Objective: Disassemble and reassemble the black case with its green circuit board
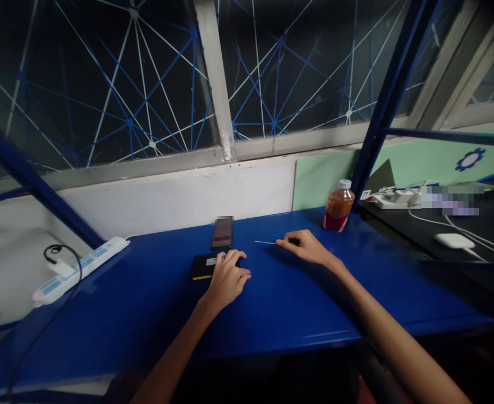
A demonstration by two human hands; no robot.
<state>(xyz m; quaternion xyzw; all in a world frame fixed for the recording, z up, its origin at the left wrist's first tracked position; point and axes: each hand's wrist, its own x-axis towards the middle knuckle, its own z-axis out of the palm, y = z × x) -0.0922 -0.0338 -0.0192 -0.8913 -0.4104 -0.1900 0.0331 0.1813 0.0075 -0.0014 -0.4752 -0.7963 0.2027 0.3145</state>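
A flat black box (pixel 201 265) with a yellow-marked front edge and a pale label lies on the blue table (pixel 289 303). My left hand (pixel 229 275) rests over its right part, fingers bent and spread across the top and right side. To the right, my right hand (pixel 303 246) is closed around the dark handle of a thin tool (pixel 264 242), whose narrow metal shaft points left toward the box. The handle is mostly hidden by my fingers. Just behind the box lies a dark phone (pixel 222 233).
A bottle with orange-red liquid (pixel 338 206) stands at the back right. On the left lies a white power strip (pixel 82 270) with a black cable. A darker table (pixel 419 230) at the right holds another power strip, cables and a white adapter (pixel 454 241). Blue frame posts flank the table.
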